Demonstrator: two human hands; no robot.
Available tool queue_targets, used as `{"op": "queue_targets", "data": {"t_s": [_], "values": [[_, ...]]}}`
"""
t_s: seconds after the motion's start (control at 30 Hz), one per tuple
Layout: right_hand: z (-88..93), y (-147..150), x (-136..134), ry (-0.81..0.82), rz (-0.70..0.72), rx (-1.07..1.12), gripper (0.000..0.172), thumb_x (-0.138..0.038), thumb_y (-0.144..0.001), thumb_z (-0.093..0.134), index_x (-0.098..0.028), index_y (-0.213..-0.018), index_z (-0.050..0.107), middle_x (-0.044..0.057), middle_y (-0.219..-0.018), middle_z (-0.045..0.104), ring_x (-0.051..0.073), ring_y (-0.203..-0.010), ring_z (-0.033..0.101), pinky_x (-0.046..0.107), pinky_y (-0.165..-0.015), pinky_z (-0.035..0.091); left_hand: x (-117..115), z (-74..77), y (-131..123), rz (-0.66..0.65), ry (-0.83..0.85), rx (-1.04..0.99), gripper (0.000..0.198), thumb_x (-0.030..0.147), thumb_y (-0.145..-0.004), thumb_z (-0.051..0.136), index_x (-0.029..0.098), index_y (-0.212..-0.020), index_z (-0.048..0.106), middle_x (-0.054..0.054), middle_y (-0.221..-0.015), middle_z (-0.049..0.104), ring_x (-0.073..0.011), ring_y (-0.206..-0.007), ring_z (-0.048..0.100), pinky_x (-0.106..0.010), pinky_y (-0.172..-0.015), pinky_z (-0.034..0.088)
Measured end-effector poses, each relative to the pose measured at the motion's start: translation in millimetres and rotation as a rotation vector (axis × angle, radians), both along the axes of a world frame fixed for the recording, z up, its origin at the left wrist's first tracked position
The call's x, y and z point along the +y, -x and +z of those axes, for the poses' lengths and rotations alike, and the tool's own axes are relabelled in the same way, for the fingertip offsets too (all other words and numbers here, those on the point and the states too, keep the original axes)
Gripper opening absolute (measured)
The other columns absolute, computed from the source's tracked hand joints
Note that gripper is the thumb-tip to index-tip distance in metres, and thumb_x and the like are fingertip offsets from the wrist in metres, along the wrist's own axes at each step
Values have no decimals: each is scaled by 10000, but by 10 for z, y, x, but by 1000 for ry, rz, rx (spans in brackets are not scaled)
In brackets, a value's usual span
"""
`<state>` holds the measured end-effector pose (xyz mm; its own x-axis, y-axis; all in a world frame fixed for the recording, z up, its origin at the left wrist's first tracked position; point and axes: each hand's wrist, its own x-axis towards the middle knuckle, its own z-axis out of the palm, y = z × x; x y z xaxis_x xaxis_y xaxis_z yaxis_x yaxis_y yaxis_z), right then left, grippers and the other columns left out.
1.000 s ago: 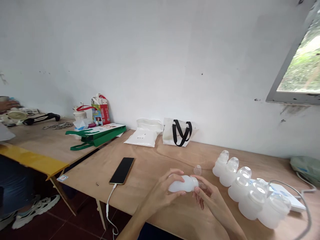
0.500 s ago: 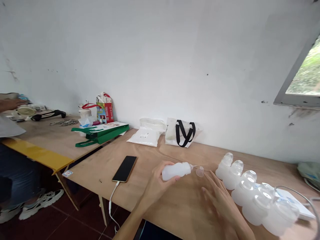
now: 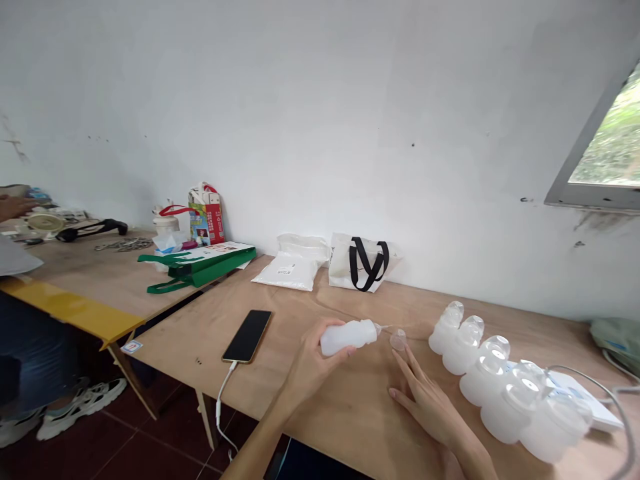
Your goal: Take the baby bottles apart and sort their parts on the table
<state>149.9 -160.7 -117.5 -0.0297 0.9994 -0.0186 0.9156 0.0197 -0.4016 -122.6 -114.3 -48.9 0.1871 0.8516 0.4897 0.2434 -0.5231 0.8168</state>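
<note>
My left hand (image 3: 320, 360) is wrapped round a white translucent plastic bottle (image 3: 347, 338), which lies on its side in my grip with its clear narrow tip pointing right. Just past that tip, a small clear dome-shaped cap (image 3: 398, 340) rests on the wooden table. My right hand (image 3: 425, 400) lies low over the table with fingers stretched out; its fingertips are at the cap's near edge, and whether they touch it is hard to tell. To the right stands a row of several similar bottles (image 3: 490, 373), upright with clear caps on.
A phone (image 3: 247, 337) on a charging cable lies left on the table (image 3: 295, 313). At the wall are a white plastic package (image 3: 287, 272) and a white bag (image 3: 340, 263) with black handles. A dark screen (image 3: 320, 460) is at the near edge. A co-worker's hand (image 3: 13, 207) shows far left.
My right hand has shifted left and nearer, its fingers now closer to the cap. My left hand keeps its grip on the bottle. The whole view has moved slightly.
</note>
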Motion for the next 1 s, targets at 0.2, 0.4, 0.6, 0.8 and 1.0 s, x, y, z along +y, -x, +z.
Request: {"op": "queue_targets", "data": {"t_s": [0.2,0.4,0.6,0.8,1.0], "values": [[76,-34,-49,55,-12,22,485,-418,-969,423,-287,-1428,508,98,-1725,80,290,-1132,688,506,-1093,439,8,12,27,14,27,2,366,432,-829,765,238,-1122,665,-42,-1117,727,-231,-974,661,-312,-825,517],[96,-61,-94,43,18,123,521,-393,-947,475,-303,-1460,466,70,-1731,-13,269,-1138,686,413,-992,513,15,13,9,8,46,-9,370,435,-818,761,232,-1115,674,-48,-1101,732,-234,-947,663,-319,-805,522],[145,-68,274,7,-49,-36,749,-375,-982,402,-306,-1644,59,95,-1727,-49,317,-1226,652,416,-865,553,22,-167,-137,-91,119,124,346,419,-803,763,240,-1090,695,-42,-1071,741,-250,-967,667,-318,-823,504],[214,107,373,64,-80,-192,691,-296,-979,400,-164,-1622,182,171,-1704,149,356,-1323,570,478,-874,539,37,-367,-196,-129,159,410,278,351,-737,782,287,-1002,729,-12,-1014,757,-279,-930,674,-312,-765,442],[193,190,21,-60,-38,-107,337,-426,-1030,338,-311,-1288,522,66,-1392,579,278,-971,719,333,-655,480,69,-414,-68,-147,239,502,353,401,-714,794,307,-1049,734,-25,-1019,767,-335,-985,675,-334,-781,451]]}}
